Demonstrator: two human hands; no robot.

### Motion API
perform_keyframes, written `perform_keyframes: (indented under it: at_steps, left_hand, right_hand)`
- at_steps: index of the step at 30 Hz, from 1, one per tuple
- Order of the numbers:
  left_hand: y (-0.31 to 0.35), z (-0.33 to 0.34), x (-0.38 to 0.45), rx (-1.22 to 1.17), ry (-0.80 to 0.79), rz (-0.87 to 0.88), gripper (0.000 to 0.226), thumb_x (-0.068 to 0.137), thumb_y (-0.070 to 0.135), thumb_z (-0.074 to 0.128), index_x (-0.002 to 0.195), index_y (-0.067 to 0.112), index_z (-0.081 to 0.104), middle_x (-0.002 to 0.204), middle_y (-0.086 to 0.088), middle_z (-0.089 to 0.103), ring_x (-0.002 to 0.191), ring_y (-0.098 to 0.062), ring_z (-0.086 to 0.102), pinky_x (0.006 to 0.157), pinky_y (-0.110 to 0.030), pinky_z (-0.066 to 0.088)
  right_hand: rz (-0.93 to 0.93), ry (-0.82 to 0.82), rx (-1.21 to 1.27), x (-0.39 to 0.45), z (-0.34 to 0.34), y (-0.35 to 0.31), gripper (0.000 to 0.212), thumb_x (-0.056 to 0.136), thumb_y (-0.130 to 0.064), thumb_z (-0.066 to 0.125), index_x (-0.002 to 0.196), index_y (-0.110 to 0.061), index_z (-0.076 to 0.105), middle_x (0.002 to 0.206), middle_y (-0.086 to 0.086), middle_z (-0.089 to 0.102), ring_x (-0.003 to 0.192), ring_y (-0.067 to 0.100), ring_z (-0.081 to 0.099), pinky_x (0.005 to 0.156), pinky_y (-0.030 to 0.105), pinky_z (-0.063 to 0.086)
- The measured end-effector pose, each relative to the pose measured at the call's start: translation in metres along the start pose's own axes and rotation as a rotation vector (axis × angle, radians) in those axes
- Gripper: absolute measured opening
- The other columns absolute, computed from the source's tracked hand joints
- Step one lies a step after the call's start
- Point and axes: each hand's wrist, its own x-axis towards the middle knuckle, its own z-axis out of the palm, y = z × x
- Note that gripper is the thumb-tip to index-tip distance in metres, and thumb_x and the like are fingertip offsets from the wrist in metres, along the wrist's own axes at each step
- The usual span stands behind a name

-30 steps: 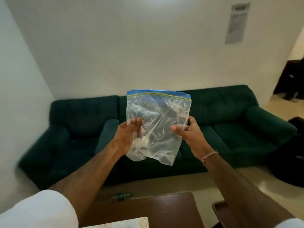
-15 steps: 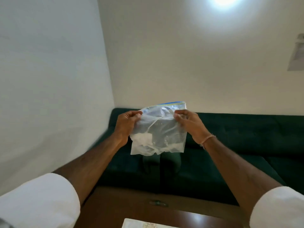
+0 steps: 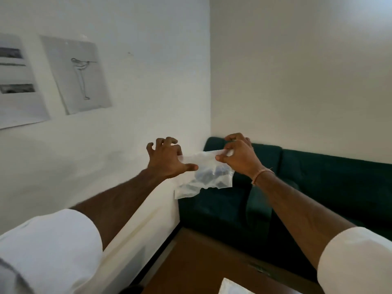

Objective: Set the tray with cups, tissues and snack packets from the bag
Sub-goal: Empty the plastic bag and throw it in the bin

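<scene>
White short sleeves (image 3: 53,247) are worn on both arms, the forearms left bare; a thin pinkish string bracelet (image 3: 262,174) is tied round the right wrist.

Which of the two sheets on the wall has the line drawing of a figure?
The right sheet, nearer the room corner. The left sheet, partly cut off by the frame, shows only dark horizontal bands.

A dark green sofa (image 3: 331,179) stands against the back wall, its left end pushed into the corner of the room. In front of it lies a brown wooden tabletop (image 3: 203,264), with a small dark object (image 3: 259,269) near its far edge, too blurred to identify. On the white left wall (image 3: 137,81) hang two paper sheets side by side: a line drawing (image 3: 78,75) of a slender figure, and a printed page (image 3: 17,81) with dark bands, partly cut off by the frame edge.
</scene>
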Motion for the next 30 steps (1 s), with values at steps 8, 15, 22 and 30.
perform_keyframes:
  at_steps: [8, 15, 22, 30]
  left_hand:
    - [-0.104, -0.009, 0.016, -0.153, -0.105, -0.309, 0.053, 0.075, 0.069, 0.067, 0.068, 0.018, 0.054, 0.081, -0.004, 0.065, 0.086, -0.027, 0.063, 0.063, -0.031, 0.046]
    - [-0.179, 0.02, 0.034, -0.896, -0.06, -0.805, 0.033, 0.083, 0.017, 0.054, 0.11, 0.002, 0.066, 0.111, -0.018, 0.068, 0.096, -0.034, 0.067, 0.085, -0.047, 0.059]
    - [-0.251, 0.054, 0.042, -1.304, -0.056, -1.014, 0.029, 0.078, 0.038, 0.056, 0.074, 0.012, 0.068, 0.076, -0.009, 0.068, 0.066, -0.03, 0.064, 0.069, -0.035, 0.051]
    - [-0.318, 0.121, 0.024, -1.042, -0.071, -0.783, 0.011, 0.09, 0.011, 0.06, 0.086, 0.014, 0.07, 0.081, -0.002, 0.07, 0.079, -0.02, 0.065, 0.068, -0.028, 0.053]
  right_hand:
    - [-0.255, 0.01, 0.019, 0.047, 0.109, -0.097, 0.023, 0.09, -0.039, 0.063, 0.098, -0.018, 0.064, 0.092, -0.001, 0.07, 0.078, 0.017, 0.062, 0.074, 0.031, 0.052]
    - [-0.357, -0.264, 0.134, 0.081, 0.205, -0.146, 0.042, 0.084, -0.049, 0.062, 0.104, -0.013, 0.068, 0.102, 0.003, 0.071, 0.093, 0.023, 0.062, 0.08, 0.034, 0.047]
    - [-0.341, -0.502, 0.229, 0.116, 0.305, -0.154, 0.034, 0.091, -0.008, 0.052, 0.117, -0.012, 0.072, 0.147, 0.007, 0.05, 0.135, 0.021, 0.045, 0.107, 0.018, 0.028]
    - [-0.249, -0.423, 0.055, 0.121, 0.398, -0.148, 0.069, 0.069, -0.04, 0.078, 0.128, -0.026, 0.045, 0.126, -0.002, 0.052, 0.117, 0.025, 0.044, 0.09, 0.037, 0.032]
